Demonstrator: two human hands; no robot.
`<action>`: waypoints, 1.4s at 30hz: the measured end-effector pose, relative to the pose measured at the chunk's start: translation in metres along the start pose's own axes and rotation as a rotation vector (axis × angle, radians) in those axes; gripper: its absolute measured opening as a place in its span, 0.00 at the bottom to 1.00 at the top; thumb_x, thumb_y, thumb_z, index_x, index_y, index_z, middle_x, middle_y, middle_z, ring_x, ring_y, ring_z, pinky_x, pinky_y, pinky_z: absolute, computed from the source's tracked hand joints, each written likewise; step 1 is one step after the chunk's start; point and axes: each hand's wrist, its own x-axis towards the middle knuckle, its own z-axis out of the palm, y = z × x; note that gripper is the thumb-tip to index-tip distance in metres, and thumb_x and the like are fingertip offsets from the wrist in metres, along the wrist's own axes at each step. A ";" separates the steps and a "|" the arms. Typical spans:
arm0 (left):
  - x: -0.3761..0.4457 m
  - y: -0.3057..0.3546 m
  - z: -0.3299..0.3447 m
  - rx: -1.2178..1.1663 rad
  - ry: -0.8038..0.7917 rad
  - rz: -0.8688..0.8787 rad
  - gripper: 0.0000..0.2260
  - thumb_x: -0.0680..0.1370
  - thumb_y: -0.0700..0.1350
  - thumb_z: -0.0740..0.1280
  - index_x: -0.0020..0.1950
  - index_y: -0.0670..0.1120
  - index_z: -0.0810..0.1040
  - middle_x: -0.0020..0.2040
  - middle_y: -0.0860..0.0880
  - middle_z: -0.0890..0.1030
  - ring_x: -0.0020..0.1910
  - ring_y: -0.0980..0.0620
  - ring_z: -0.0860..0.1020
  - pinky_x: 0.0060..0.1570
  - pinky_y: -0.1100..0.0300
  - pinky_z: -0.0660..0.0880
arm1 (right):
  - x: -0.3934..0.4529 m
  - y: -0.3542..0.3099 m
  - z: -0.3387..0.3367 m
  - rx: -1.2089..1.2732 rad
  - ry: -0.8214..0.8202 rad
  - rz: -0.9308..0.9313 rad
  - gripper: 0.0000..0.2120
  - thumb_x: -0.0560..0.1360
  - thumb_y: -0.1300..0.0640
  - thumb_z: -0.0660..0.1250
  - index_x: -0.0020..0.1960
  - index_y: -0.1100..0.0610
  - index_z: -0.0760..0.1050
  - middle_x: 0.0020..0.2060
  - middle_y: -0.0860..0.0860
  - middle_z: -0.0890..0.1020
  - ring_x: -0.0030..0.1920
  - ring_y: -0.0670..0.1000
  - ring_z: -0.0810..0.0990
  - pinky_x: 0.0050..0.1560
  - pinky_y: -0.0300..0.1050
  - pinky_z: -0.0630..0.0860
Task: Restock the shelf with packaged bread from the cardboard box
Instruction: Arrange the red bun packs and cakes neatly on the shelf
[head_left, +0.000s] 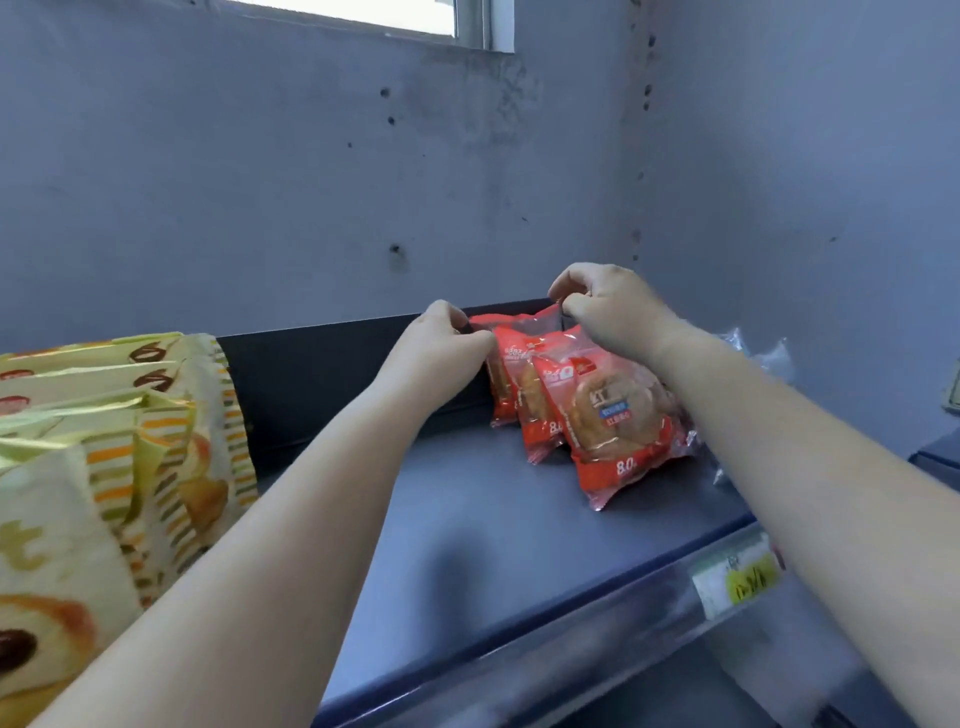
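A: Where do the red bread packs (597, 410) stand?

B: Three of them in a row on the grey shelf (467, 530), upright and leaning one on the next, the rearmost close to the shelf's dark back rail (322, 358). Take that row as the mark for everything else.

A: And the hands?

B: Both arms reach forward, bare to above the elbow, and meet at the top of the row. The left hand (441, 348) comes in from the left of the packs, wrist a little raised, fingers curled down and pinching the upper left edge of the rearmost pack. The right hand (608, 312) is above the row, knuckles up, thumb and fingers pinching the clear top seal of that same pack.

A: So neither hand is loose?

B: No, each grips the wrapper.

A: What else is near?

B: Well to the left of the row, striped yellow-green bread bags (119, 447) stand packed together. Just behind the row to the right lies some crumpled clear plastic (769, 358), partly hidden by the right forearm. In front of the row, on the shelf's front lip, sits a yellow price label (737, 582); its writing is too blurred to read. The cardboard box is out of view.
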 end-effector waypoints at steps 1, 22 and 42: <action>0.004 0.002 0.007 -0.002 -0.004 -0.009 0.13 0.77 0.49 0.63 0.60 0.48 0.70 0.51 0.53 0.74 0.47 0.54 0.71 0.37 0.65 0.66 | 0.005 0.006 -0.004 -0.006 -0.033 -0.015 0.13 0.76 0.61 0.56 0.56 0.55 0.76 0.55 0.51 0.79 0.52 0.50 0.75 0.49 0.42 0.70; -0.009 0.037 0.073 0.014 -0.051 -0.261 0.38 0.69 0.52 0.74 0.72 0.50 0.57 0.51 0.53 0.79 0.44 0.55 0.80 0.33 0.59 0.77 | 0.006 0.062 -0.043 -0.493 -0.809 -0.372 0.64 0.56 0.36 0.77 0.76 0.43 0.36 0.77 0.45 0.46 0.77 0.51 0.46 0.74 0.56 0.54; -0.032 0.042 0.093 0.187 0.323 -0.019 0.38 0.72 0.52 0.71 0.75 0.51 0.54 0.73 0.50 0.65 0.70 0.50 0.66 0.65 0.51 0.67 | -0.017 0.078 -0.055 -0.253 -0.282 -0.460 0.45 0.68 0.37 0.69 0.76 0.48 0.50 0.73 0.46 0.61 0.72 0.50 0.61 0.68 0.51 0.66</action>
